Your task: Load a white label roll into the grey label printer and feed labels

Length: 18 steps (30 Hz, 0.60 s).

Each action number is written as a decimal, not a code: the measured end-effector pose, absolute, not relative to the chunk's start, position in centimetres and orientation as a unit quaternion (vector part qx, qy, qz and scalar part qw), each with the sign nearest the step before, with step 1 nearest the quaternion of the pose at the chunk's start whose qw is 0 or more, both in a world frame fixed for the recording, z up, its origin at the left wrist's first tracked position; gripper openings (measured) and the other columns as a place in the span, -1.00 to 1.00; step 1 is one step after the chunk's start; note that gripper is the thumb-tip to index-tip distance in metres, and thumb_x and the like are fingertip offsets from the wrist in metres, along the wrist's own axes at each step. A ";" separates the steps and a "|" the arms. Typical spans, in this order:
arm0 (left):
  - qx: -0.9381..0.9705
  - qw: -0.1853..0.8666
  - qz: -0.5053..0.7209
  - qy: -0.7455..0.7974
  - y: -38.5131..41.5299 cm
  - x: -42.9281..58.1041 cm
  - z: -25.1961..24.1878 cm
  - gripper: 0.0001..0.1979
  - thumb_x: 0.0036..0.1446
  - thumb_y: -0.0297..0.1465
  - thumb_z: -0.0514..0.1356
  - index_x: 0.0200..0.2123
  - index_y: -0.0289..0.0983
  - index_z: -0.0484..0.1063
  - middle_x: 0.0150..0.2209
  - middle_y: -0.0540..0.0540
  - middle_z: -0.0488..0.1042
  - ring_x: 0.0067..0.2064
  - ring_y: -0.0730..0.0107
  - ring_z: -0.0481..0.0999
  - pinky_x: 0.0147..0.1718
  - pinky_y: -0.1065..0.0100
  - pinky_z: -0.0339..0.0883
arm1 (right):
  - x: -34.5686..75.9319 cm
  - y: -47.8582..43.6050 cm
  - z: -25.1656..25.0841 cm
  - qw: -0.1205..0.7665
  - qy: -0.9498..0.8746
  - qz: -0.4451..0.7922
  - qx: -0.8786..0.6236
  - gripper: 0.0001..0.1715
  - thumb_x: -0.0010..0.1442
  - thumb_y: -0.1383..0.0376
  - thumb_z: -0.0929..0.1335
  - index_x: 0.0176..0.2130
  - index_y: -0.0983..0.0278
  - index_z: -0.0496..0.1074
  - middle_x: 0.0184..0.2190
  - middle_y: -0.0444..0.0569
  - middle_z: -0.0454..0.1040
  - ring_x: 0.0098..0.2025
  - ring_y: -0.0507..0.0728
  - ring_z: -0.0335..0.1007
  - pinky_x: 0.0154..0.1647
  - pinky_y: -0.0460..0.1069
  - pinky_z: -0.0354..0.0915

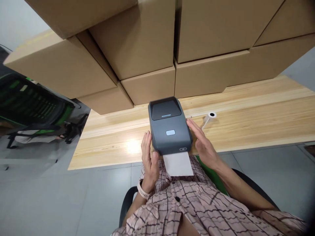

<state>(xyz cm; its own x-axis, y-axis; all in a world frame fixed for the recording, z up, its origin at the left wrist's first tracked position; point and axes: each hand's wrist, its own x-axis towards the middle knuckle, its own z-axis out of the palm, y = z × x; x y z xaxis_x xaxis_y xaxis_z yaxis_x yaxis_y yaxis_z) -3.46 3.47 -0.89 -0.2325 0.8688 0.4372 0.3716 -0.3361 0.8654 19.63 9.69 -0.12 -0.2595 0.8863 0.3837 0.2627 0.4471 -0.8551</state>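
Note:
A dark grey label printer [169,127] sits at the near edge of a light wooden table [246,121], and a white blank label [178,164] sticks out of its front slot over my lap. My left hand [149,156] lies with straight fingers against the printer's left side. My right hand [203,141] rests flat and stretched out along the printer's right side. Neither hand wraps around anything.
Large stacked cardboard boxes [147,49] fill the back of the table right behind the printer. A small white paper roll core [211,116] lies right of the printer. A black and green office chair [31,105] stands on the floor at left.

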 end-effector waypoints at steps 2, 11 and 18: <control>0.573 0.204 0.580 0.542 3.6 -3.4 -1.2 -0.46 0.52 -0.14 -0.03 0.47 -0.03 0.26 0.53 -0.07 0.21 0.57 0.12 0.10 0.55 -0.01 -0.05 | 19.3 9.5 -0.2 0.455 -0.717 0.343 -0.402 -0.19 0.45 -0.26 0.14 0.53 -0.14 0.07 0.58 -0.15 0.04 0.62 0.33 -0.13 0.62 0.40 -0.09; 0.509 0.229 0.632 0.537 3.8 -2.2 -2.9 -0.44 0.51 -0.08 -0.10 0.43 -0.03 0.33 0.54 -0.03 0.18 0.60 0.16 0.02 0.55 0.07 -0.02 | 18.3 8.2 0.1 0.474 -0.669 0.390 -0.419 -0.13 0.45 -0.29 0.12 0.55 -0.06 0.06 0.59 -0.17 -0.01 0.63 0.35 -0.18 0.62 0.40 -0.12; 0.542 0.192 0.665 0.477 8.0 -4.3 1.8 -0.44 0.51 -0.07 -0.13 0.33 -0.07 0.47 0.45 -0.03 0.36 0.57 0.12 0.11 0.56 -0.03 -0.05 | 19.1 11.8 5.0 0.445 -0.755 0.282 -0.391 0.07 0.33 -0.44 0.00 0.58 -0.03 -0.05 0.59 -0.06 0.03 0.60 0.42 -0.09 0.59 0.44 -0.05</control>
